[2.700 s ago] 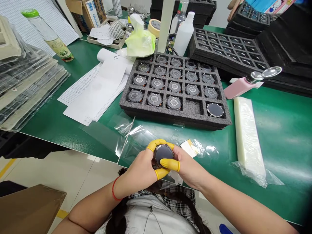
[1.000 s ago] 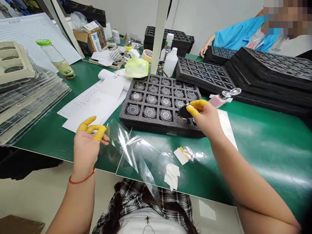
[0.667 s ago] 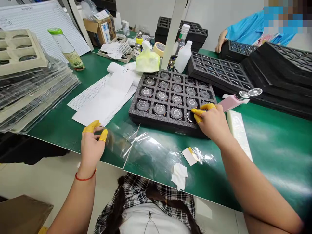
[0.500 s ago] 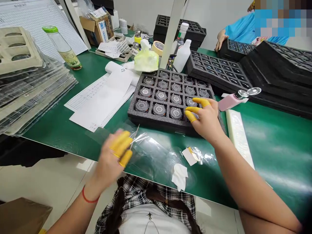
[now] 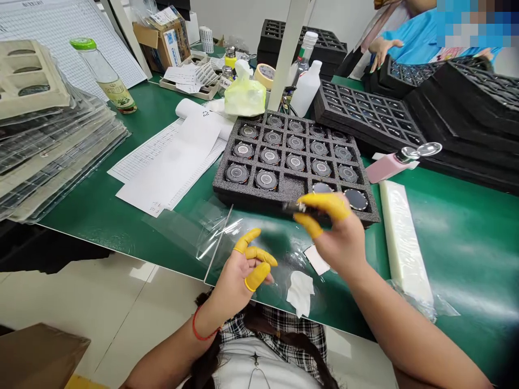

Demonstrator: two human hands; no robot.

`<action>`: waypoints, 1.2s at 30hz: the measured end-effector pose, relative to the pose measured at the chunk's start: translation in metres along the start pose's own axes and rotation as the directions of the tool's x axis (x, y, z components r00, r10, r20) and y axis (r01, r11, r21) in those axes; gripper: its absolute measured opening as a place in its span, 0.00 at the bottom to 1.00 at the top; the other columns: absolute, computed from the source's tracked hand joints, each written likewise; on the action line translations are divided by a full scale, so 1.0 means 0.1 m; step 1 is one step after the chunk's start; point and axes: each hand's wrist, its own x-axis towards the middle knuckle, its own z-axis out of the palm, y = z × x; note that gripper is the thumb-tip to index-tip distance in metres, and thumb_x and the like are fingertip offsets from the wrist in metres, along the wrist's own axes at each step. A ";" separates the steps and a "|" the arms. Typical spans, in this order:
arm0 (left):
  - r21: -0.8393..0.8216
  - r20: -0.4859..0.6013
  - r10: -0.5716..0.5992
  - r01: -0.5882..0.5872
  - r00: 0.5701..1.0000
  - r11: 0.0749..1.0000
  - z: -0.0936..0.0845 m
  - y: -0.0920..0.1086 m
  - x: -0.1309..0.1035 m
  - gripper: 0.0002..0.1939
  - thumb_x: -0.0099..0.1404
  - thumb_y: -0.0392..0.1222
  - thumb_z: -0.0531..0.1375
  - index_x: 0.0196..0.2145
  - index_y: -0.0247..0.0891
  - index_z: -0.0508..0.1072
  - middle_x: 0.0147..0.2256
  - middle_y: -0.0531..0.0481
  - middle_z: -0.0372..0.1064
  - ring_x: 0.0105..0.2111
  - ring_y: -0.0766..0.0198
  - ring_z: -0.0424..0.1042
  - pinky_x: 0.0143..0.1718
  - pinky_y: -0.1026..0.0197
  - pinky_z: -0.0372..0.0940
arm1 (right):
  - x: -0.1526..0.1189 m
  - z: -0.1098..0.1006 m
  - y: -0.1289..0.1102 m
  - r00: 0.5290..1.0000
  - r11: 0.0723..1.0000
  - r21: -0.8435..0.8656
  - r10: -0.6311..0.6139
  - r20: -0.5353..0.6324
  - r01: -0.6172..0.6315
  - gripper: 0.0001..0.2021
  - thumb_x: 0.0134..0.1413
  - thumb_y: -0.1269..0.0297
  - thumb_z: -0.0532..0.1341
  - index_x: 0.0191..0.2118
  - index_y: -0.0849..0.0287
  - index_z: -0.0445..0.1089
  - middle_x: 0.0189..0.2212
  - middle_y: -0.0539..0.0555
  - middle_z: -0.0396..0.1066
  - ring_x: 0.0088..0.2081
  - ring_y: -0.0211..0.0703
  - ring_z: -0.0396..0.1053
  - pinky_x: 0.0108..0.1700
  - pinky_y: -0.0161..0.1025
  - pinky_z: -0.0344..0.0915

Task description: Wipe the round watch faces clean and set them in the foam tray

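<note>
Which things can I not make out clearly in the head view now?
In the head view:
Dark object in the right hand: blurred, partly covered by the fingers.
Watch just beyond, in the foam tray: lower part hidden by those fingers.
White card: right part hidden behind the same hand.
Printed sheets: writing too small.
Tray stack: cut off by left edge.

The one view looks from the wearer's head, forward and down over the surface (image 5: 470,227), with the foam tray (image 5: 247,198) near its centre. It sits close: on the tray's near side it catches the left hand (image 5: 239,273), right hand (image 5: 343,240) and plaid garment (image 5: 315,328); beyond the tray it reaches the far wall (image 5: 239,16).
</note>
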 end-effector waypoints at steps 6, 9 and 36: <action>-0.107 0.147 -0.221 0.238 0.964 0.965 -0.03 0.02 0.01 0.39 0.53 0.42 0.71 0.58 0.47 0.58 0.44 0.51 0.67 0.36 0.67 0.70 0.37 0.66 0.67 | -0.50 0.00 -0.29 0.876 0.925 0.273 -0.348 0.333 0.264 0.12 0.57 0.80 0.55 0.42 0.57 0.67 0.39 0.55 0.74 0.39 0.42 0.68 0.40 0.41 0.67; 0.124 0.095 -0.256 0.244 0.962 0.962 -0.06 0.03 0.00 0.35 0.54 0.36 0.69 0.56 0.47 0.61 0.44 0.53 0.67 0.38 0.65 0.70 0.40 0.63 0.67 | -0.56 0.01 -0.23 0.870 0.939 0.295 -0.289 0.399 0.176 0.17 0.55 0.82 0.52 0.44 0.55 0.67 0.41 0.54 0.74 0.40 0.43 0.67 0.41 0.43 0.69; 0.482 0.454 -0.255 0.005 0.854 0.876 -0.11 0.18 0.15 0.27 0.55 0.39 0.66 0.52 0.40 0.66 0.48 0.46 0.72 0.47 0.52 0.73 0.48 0.53 0.69 | -0.57 0.03 -0.39 0.720 0.894 0.328 -0.442 0.535 0.305 0.18 0.69 0.70 0.43 0.35 0.57 0.68 0.25 0.50 0.68 0.28 0.40 0.63 0.31 0.36 0.64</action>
